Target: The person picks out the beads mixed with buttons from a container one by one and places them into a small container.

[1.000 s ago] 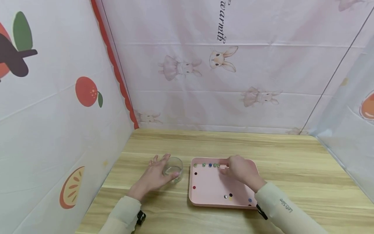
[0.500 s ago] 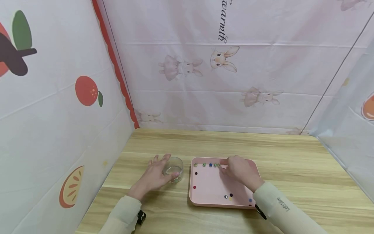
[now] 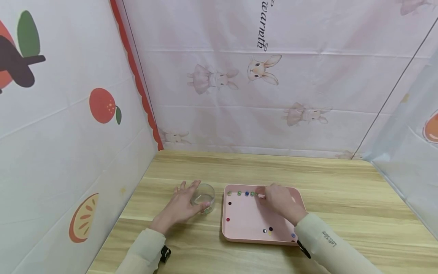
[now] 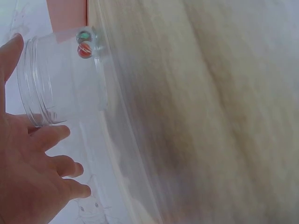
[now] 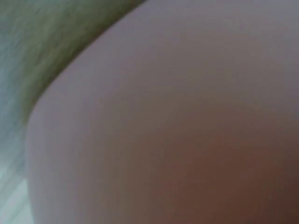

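Observation:
My left hand (image 3: 183, 201) holds a clear jar (image 4: 70, 81) on the table, thumb and index finger at its rim and the other fingers spread. Two marbles lie at the jar's bottom, one green (image 4: 83, 36) and one red with white swirls (image 4: 84, 49). My right hand (image 3: 281, 201) reaches into a pink tray (image 3: 246, 240), thumb and finger close to a small green marble (image 3: 256, 194) by the far wall. I cannot tell whether they pinch a marble. In the right wrist view, blurred skin fills most of the picture.
Along the tray's far wall lie more marbles, among them a blue one (image 3: 246, 193). A red marble (image 3: 227, 219) and a dark one (image 3: 230, 203) lie at the left, several others near the front. Printed cloth walls (image 3: 219, 125) border the wooden table (image 3: 328, 175).
My right hand and forearm have shifted slightly left within the tray. The left hand stays on the jar. The head view has drifted a little.

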A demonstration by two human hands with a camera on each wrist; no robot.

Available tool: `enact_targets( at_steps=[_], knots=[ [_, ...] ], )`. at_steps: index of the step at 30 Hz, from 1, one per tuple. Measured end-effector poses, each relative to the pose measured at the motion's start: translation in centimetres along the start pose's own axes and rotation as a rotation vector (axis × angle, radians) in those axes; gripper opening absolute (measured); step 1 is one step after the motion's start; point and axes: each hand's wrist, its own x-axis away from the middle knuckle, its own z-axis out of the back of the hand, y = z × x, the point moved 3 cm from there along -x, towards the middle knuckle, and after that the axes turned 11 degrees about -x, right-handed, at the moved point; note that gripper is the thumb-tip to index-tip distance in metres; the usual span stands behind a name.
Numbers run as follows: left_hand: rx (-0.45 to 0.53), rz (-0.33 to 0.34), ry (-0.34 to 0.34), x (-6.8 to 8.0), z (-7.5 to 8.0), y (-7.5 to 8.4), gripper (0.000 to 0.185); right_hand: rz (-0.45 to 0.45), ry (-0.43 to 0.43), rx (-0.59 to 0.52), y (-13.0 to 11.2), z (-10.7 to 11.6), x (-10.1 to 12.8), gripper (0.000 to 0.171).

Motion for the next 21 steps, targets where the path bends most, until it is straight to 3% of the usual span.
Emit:
enact_targets(
  at_steps=[9,15,21],
  knots=[
    [-0.001,0.006,-0.012,0.01,0.05,0.04,0.099,0.006,0.066,0.003,0.19,-0.59,-0.24,0.009],
    [0.001,0.007,-0.015,0.03,0.02,0.04,0.099,0.016,0.092,-0.014,0.23,-0.8,-0.37,0.028],
    [-0.003,0.009,-0.016,0.01,0.05,0.01,0.098,0.046,0.115,-0.028,0.28,-0.89,-0.33,0.031]
  ],
)
